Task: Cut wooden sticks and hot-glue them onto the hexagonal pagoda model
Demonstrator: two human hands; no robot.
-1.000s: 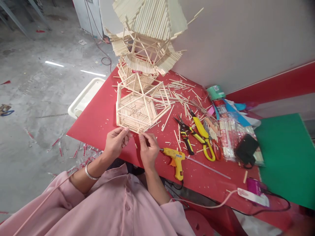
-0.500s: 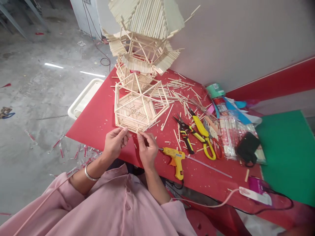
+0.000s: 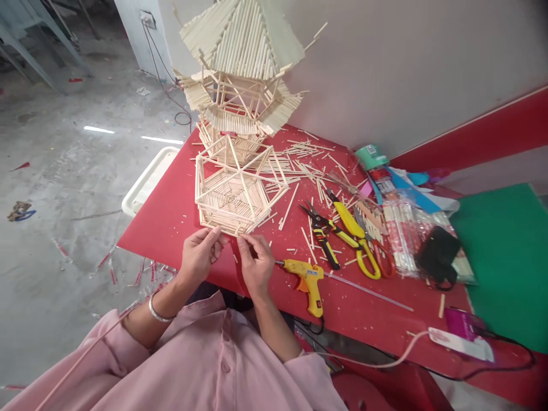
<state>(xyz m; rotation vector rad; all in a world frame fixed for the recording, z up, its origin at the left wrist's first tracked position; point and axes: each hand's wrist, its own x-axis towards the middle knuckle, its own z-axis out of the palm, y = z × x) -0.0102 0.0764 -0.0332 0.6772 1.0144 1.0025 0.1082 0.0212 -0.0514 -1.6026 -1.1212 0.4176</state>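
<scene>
A hexagonal frame of thin wooden sticks (image 3: 242, 185), with a floor of sticks laid in nested rings, rests on the red table near its front edge. My left hand (image 3: 200, 252) is closed in a pinch at the frame's near edge, thumb and forefinger on a wooden stick there. Just to the right, my right hand (image 3: 257, 261) pinches the same edge. Whether that stick is loose or part of the frame, I cannot tell. Behind the frame rises a tiered stick tower (image 3: 244, 51) with sloped roofs. A yellow glue gun (image 3: 306, 279) lies right of my right hand.
On the red table (image 3: 158, 228) lie scattered sticks (image 3: 303, 149), black-and-yellow pliers (image 3: 321, 234), yellow-handled scissors (image 3: 363, 251) and bagged sticks (image 3: 400, 240). Farther right are a black object (image 3: 439, 251) and a green board (image 3: 509, 262). A white tray (image 3: 143, 185) stands beyond the left edge.
The view has shifted slightly, so the tower and frame appear a little lower and farther left. Both hands keep their pinch at the frame's near edge.
</scene>
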